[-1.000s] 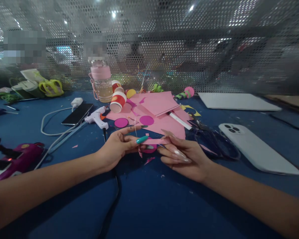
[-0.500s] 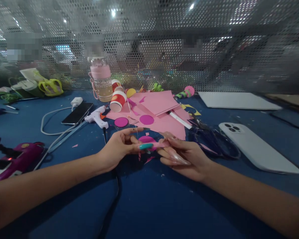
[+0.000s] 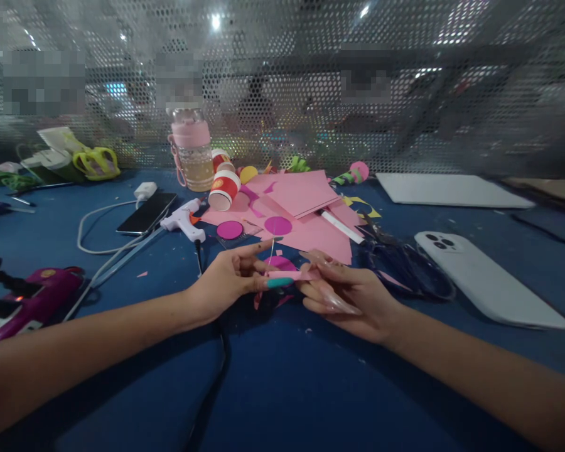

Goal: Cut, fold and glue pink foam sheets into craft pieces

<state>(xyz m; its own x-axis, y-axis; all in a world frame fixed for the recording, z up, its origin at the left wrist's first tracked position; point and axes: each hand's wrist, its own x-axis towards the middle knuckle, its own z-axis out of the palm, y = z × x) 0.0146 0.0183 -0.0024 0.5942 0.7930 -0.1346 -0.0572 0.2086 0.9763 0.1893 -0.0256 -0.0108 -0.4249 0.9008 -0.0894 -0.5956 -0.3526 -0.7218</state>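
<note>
My left hand pinches one end of a narrow pink paper strip, thumb below and index finger stretched out above it. Closed on the strip's other end is my right hand, its fingertips curled around the paper. A thin pale strand rises by the left fingertips; I cannot tell what it is fixed to. Just behind the strip lies a magenta paper circle, partly covered by my fingers. Two more magenta circles, one on the left and one on the right, lie farther back.
Pink paper sheets lie behind my hands. A glue gun, black phone, paper cup and bottle stand or lie to the left. Dark-handled scissors and a white phone are at right. A perforated metal screen rises behind.
My left hand has shifted slightly right, its thumb sliding along the strip toward my right hand. The pale strand has moved right too. My right hand stays nearly in place.
</note>
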